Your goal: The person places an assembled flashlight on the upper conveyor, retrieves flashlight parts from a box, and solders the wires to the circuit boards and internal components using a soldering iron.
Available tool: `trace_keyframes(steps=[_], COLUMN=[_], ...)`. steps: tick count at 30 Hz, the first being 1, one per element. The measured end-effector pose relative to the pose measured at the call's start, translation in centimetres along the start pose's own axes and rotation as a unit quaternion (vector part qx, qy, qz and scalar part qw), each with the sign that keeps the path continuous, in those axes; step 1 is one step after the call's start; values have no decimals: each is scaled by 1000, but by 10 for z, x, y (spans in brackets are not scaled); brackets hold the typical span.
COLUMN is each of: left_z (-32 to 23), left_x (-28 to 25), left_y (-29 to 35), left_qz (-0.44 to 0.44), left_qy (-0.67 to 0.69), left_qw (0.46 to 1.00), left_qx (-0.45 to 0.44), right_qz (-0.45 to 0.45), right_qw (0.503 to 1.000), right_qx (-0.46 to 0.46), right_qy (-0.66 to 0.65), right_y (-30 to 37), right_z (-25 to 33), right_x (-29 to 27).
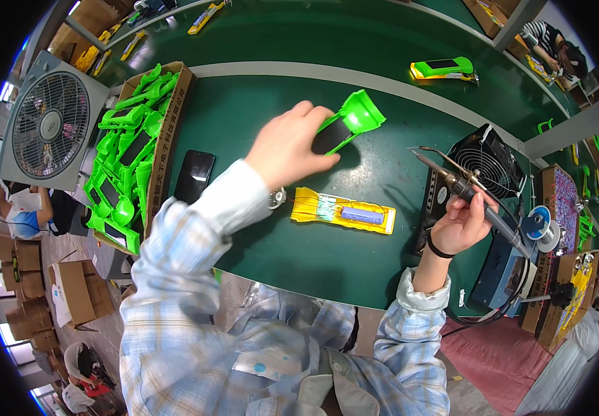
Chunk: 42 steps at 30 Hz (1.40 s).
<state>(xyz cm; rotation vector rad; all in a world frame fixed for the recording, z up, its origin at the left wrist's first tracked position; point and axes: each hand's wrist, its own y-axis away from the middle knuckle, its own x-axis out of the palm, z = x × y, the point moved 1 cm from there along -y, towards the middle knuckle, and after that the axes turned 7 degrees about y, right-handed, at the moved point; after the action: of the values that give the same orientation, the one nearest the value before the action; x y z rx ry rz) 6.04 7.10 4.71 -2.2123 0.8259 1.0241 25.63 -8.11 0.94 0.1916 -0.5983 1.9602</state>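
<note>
My left hand [294,144] grips a green plastic housing [360,114] with a dark panel, held above the green table. In my right hand [463,225] is a soldering iron [460,186], its tip pointing up and to the left. On the table between my hands lies a yellow housing half [304,205], open side up. It holds a purple cylindrical battery [362,215], a small pale circuit board [326,208] and thin wires. A round silvery part [276,198] sits beside its left end, partly behind my left sleeve.
A carton [168,139] full of green housings [123,156] stands at the left, beside a box fan [51,128]. A dark phone [194,176] lies near it. At the right are a black fan unit [487,163], a solder spool [543,229] and a blue-grey box [500,270]. Beyond the table's rear ledge rests a green-and-yellow assembled piece [445,68].
</note>
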Motion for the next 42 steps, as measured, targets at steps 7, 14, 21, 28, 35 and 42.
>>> trace_keyframes(steps=[7, 14, 21, 28, 35, 42], left_z=[-78, -105, -86, -77, -59, -33], left_x=[-8, 53, 76, 49, 64, 64], left_y=[87, 131, 114, 96, 71, 56], left_qz=[84, 137, -5, 158, 235, 232], left_qy=[53, -27, -60, -54, -81, -54], left_qw=[992, 981, 995, 984, 959, 948], left_qx=[-78, -137, -77, 68, 135, 210], right_qz=[-2, -4, -18, -23, -18, -8], right_qw=[1000, 1000, 999, 999, 999, 999], right_qx=[-13, 1, 11, 12, 19, 18], right_qy=[-21, -27, -26, -23, -27, -30], right_y=[-3, -3, -2, -2, -4, -3], right_z=[1, -2, 1, 2, -1, -2], right_x=[1, -2, 0, 1, 0, 0])
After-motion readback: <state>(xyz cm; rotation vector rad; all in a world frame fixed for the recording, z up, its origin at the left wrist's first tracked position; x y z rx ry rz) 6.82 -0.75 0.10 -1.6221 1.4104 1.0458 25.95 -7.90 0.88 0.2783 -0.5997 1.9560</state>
